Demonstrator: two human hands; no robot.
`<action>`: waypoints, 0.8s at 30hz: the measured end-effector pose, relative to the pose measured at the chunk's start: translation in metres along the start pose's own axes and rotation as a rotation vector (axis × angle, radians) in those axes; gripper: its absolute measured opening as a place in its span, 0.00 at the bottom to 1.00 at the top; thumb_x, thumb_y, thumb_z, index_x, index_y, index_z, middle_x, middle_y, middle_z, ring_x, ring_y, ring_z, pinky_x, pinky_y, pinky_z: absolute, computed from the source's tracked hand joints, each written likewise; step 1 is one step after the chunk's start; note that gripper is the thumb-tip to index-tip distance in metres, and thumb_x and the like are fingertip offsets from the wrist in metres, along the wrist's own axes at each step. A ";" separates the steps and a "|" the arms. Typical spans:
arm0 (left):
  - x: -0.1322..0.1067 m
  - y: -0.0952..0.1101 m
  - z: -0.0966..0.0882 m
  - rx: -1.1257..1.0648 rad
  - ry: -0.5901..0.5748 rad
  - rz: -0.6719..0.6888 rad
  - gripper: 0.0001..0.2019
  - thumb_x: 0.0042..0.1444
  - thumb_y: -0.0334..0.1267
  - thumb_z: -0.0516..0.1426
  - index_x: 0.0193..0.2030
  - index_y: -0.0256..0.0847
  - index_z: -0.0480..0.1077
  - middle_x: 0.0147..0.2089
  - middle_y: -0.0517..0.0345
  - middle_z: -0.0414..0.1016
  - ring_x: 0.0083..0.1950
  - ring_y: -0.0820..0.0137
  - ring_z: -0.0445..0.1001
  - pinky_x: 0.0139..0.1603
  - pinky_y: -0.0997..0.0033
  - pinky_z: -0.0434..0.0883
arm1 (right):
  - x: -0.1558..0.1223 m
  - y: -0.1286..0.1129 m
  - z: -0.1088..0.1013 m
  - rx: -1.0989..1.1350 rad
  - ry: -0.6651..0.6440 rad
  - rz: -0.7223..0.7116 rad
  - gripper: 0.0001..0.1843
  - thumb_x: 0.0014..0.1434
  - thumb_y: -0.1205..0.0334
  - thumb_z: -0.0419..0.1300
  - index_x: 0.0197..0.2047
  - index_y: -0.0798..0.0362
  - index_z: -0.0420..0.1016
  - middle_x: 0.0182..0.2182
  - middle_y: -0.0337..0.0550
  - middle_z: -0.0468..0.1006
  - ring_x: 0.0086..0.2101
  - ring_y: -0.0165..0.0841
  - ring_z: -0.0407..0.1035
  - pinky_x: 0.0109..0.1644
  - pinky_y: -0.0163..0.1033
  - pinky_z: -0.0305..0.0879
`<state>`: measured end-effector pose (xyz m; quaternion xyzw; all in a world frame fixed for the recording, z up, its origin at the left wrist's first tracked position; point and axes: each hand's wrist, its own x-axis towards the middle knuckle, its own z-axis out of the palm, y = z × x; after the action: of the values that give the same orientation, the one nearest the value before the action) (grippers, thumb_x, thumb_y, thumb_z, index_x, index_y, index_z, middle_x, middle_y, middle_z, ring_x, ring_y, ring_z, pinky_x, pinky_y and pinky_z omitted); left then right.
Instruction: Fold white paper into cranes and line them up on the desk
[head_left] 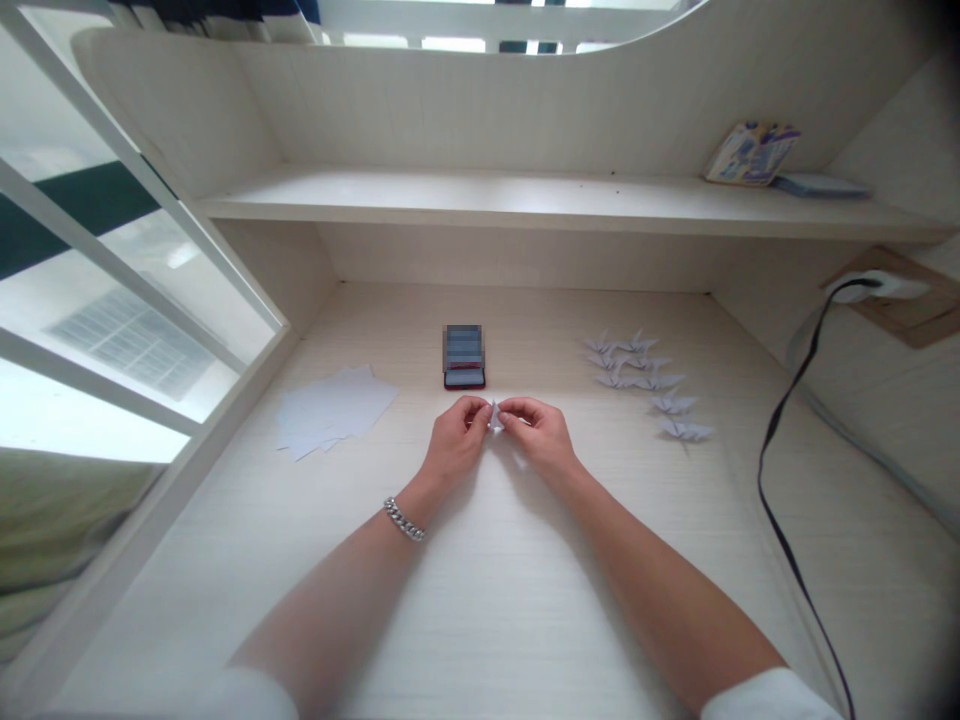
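A small folded piece of white paper (495,415) is pinched between my two hands over the middle of the desk. My left hand (457,432) grips its left side with thumb and fingers; a chain bracelet circles that wrist. On the opposite side my right hand (541,432) pinches the paper the same way. My fingers cover most of it, so its exact shape is hard to make out. Just beyond the hands lies a phone (464,357) in a dark red-edged case. Several folded white paper cranes (634,378) sit in rows to the right.
Loose white paper sheets (334,408) overlap on the left of the desk (480,620). A black cord (772,430) runs from a wall plug (877,287) down the right side. Above the back, a shelf (450,195) holds a colourful box (752,153). Window bars border the left.
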<state>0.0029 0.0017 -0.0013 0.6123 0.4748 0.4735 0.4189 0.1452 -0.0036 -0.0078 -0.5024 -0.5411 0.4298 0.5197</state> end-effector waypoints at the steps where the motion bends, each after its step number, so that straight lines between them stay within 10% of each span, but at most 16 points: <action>1: -0.001 0.000 0.000 0.018 0.004 0.007 0.10 0.54 0.44 0.54 0.34 0.39 0.70 0.30 0.57 0.72 0.31 0.71 0.69 0.33 0.73 0.65 | 0.000 -0.001 0.000 -0.004 -0.001 -0.001 0.10 0.48 0.59 0.61 0.34 0.54 0.77 0.32 0.45 0.79 0.33 0.35 0.72 0.38 0.38 0.67; 24: -0.001 0.001 -0.001 0.189 -0.037 0.040 0.11 0.59 0.44 0.48 0.35 0.39 0.65 0.31 0.58 0.69 0.32 0.72 0.67 0.33 0.74 0.63 | -0.004 -0.007 0.003 -0.055 -0.016 -0.030 0.10 0.51 0.61 0.59 0.36 0.56 0.76 0.33 0.45 0.79 0.33 0.34 0.72 0.37 0.37 0.68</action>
<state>0.0023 0.0005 -0.0008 0.6670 0.4972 0.4234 0.3585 0.1411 -0.0082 -0.0020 -0.5050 -0.5643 0.4110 0.5075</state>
